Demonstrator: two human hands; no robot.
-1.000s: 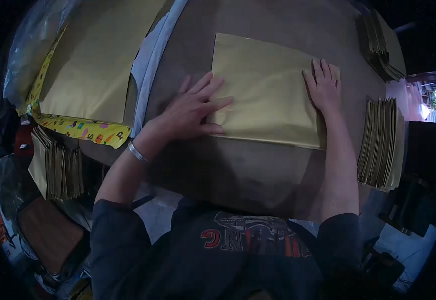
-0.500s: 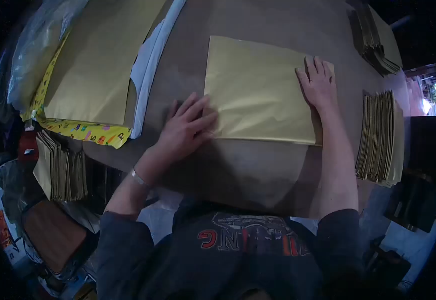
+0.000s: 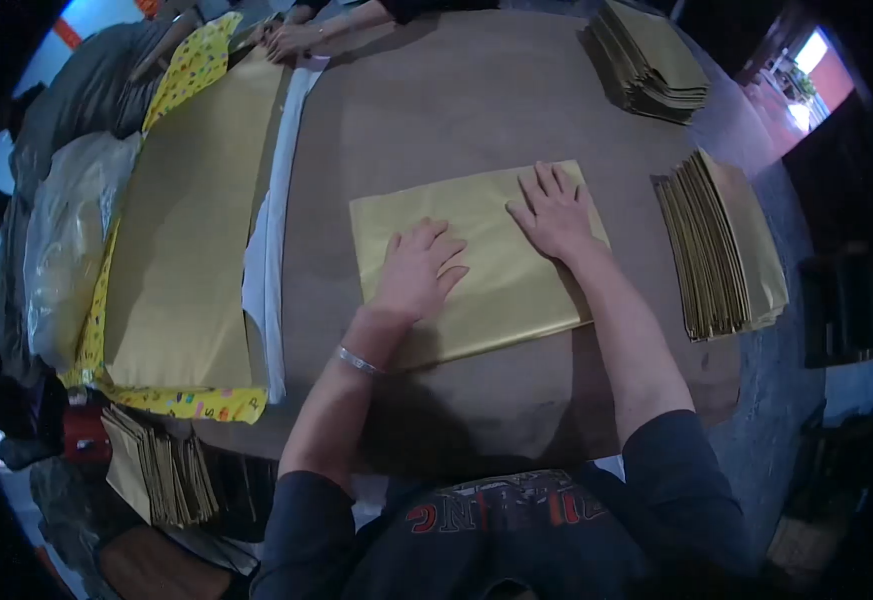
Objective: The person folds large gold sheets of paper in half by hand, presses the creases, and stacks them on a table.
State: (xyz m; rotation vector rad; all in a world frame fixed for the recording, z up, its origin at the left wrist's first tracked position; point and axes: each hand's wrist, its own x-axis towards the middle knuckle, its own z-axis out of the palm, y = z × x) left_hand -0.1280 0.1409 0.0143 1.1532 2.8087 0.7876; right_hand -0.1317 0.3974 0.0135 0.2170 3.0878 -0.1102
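A gold folded sheet [image 3: 487,260] lies flat on the brown table in front of me, slightly creased. My left hand [image 3: 420,268] rests on its left part, fingers spread, with a bracelet on the wrist. Near the sheet's upper right corner lies my right hand [image 3: 557,212], palm down with the fingers apart. Neither hand grips anything.
A large gold sheet pile [image 3: 192,230] lies at the left on yellow patterned wrapping [image 3: 192,403], beside clear plastic [image 3: 82,250]. Folded gold stacks stand at right [image 3: 722,250], upper right [image 3: 647,60] and lower left [image 3: 162,465]. Another person's hand [image 3: 295,40] touches the pile's top.
The view has shifted and turned. My left hand has moved from the sheet's left edge onto its surface. Another person's hands have come into view at the top.
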